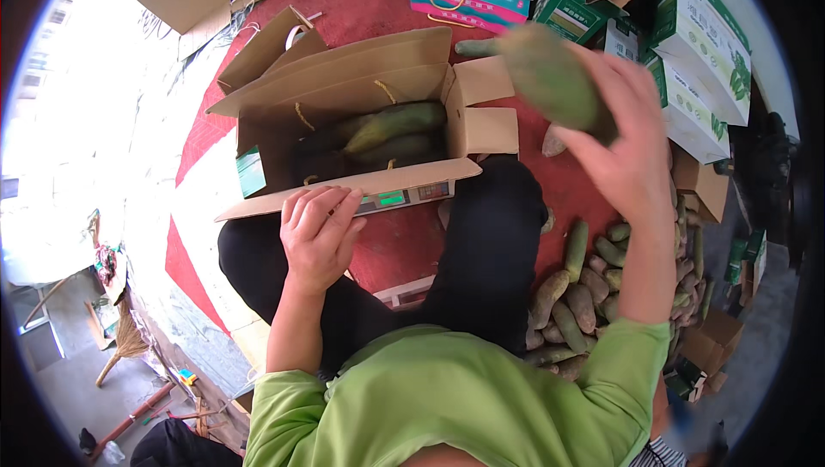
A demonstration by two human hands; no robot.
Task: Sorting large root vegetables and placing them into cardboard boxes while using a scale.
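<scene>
My right hand (619, 136) is raised to the right of an open cardboard box (344, 76), gripping a large green radish (550, 76) that is blurred by motion. Between my knees and the far boxes, the cardboard box holds several long green radishes (400, 123) and has yellow rope handles. My left hand (320, 235) rests with curled fingers on the box's near flap (378, 183). Just below that flap shows a scale (391, 199) with a lit green display; the box hides the rest of it.
On the right lies a heap of green and brownish radishes (584, 299). White-and-green printed cartons (705, 46) are stacked at the far right. Another radish (475, 48) lies on the red floor covering behind the box. A broom (129, 338) is at the left.
</scene>
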